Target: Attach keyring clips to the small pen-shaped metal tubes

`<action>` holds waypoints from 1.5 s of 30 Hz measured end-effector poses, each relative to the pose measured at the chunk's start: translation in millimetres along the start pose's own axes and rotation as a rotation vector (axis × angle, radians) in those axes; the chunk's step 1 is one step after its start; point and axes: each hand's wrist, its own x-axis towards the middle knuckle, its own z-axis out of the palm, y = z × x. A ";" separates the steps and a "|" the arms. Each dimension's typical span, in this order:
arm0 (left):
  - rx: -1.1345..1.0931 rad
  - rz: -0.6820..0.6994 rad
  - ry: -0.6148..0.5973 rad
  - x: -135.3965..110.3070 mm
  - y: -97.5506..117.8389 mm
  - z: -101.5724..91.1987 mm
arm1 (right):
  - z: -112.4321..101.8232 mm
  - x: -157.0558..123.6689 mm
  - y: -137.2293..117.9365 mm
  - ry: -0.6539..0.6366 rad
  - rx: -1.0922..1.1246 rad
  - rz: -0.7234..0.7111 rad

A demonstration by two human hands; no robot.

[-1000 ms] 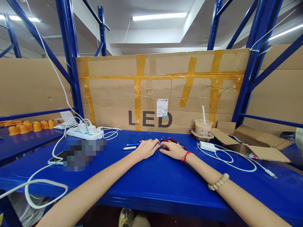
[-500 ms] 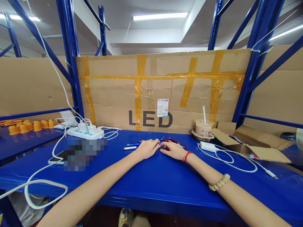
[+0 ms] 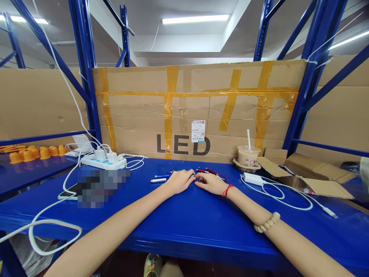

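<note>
Two bare hands meet around the middle of a glossy blue tabletop (image 3: 184,219), the left hand (image 3: 181,181) and the right hand (image 3: 211,184) with fingertips so close that I cannot tell whether they touch. Fingers on both sides curl downward; a small shiny bit (image 3: 192,176) shows at the left fingertips, but I cannot tell whether either hand grips anything. Left of the left hand lie a slim silver pen-shaped cylinder (image 3: 158,180) and, just far of it, a slim blue pen (image 3: 162,176); slim red pens (image 3: 211,171) lie just beyond the right hand. If round, these could roll when nudged, the smooth surface offering little to stop them. Farther right, a clear plastic cup (image 3: 248,155) sits in a brown moulded holder (image 3: 246,168); a wide rightward sweep could tip it or snag the looped white cable (image 3: 300,209).
</note>
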 end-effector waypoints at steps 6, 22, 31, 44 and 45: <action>0.005 0.003 0.011 -0.1 0.1 0.9 | -0.2 0.0 0.2 -0.004 -0.009 0.004; -0.006 -0.003 -0.011 0.6 0.3 -0.1 | -0.2 -0.1 1.3 -0.010 0.002 -0.008; -0.004 -0.002 -0.011 -0.1 0.7 -0.9 | 0.1 0.3 1.0 -0.002 -0.009 -0.009; -0.002 -0.002 -0.016 0.1 0.5 -0.6 | -0.8 -0.7 0.5 -0.007 -0.005 -0.006; -0.003 -0.002 -0.017 0.2 0.6 -0.8 | -0.9 -0.6 0.4 -0.006 -0.003 -0.006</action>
